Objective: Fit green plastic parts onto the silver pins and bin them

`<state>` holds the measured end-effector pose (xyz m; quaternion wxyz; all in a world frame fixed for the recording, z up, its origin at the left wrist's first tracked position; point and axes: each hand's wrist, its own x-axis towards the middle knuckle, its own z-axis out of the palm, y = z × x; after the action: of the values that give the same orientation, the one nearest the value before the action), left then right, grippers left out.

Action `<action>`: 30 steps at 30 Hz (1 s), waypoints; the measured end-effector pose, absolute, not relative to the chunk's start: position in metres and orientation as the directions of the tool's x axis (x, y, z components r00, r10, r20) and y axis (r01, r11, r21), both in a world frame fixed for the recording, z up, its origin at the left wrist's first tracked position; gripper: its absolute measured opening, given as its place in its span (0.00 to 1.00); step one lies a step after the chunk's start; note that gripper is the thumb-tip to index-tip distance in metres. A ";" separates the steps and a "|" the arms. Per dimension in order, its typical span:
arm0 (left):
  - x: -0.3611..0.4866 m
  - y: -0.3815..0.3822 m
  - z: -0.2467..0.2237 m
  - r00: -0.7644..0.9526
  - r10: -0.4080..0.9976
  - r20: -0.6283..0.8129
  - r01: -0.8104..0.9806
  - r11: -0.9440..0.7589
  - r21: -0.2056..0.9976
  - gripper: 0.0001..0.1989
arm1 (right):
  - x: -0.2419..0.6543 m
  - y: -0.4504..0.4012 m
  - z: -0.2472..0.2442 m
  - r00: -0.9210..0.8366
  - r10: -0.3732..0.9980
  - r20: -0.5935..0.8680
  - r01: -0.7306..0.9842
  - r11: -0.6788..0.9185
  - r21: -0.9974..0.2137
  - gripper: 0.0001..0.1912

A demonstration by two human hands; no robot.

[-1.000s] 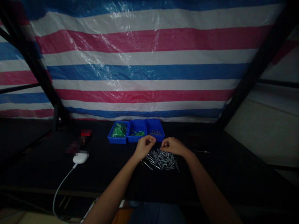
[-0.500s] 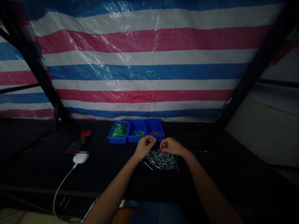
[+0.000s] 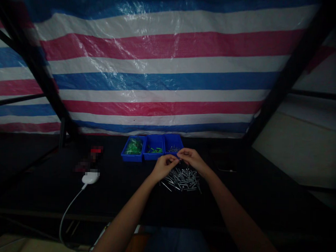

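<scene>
Three blue bins [image 3: 153,156] (one pin pile [image 3: 183,179])

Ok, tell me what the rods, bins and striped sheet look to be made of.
Rods: probably metal, smooth and bare, from their silvery glints.
Bins: likely molded plastic, from the even, solid blue; the finish is hard to judge in this light.
Sheet: seemingly woven plastic, glossy, from its fine texture, creases and bright reflections.

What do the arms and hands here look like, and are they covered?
The left hand and right hand are human, without gloves. The forearms show no sleeves, and I can make out no watch or bracelet in the dim light.
</scene>
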<state>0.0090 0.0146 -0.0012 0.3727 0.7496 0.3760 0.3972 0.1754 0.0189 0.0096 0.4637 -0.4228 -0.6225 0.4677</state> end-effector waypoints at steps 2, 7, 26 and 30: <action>0.009 0.015 -0.002 0.421 0.851 0.315 0.264 -0.446 0.855 0.16 | 0.172 0.019 0.007 -0.215 0.958 0.192 0.052 0.207 -0.977 0.17; 0.009 0.016 -0.002 0.400 0.859 0.319 0.265 -0.441 0.857 0.15 | 0.170 0.020 0.005 -0.212 0.957 0.197 -0.003 0.201 -0.980 0.16; 0.008 0.014 0.001 0.393 0.860 0.324 0.285 -0.449 0.847 0.14 | 0.173 0.019 0.011 -0.138 0.967 0.214 -0.002 0.216 -0.976 0.18; 0.008 0.013 0.002 0.392 0.863 0.320 0.282 -0.444 0.851 0.14 | 0.173 0.019 0.009 -0.121 0.971 0.206 0.016 0.210 -0.978 0.17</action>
<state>0.0081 0.0128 0.0023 0.3642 0.7504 0.3814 0.3985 0.1730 0.0188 0.0092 0.5120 -0.4213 -0.5855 0.4665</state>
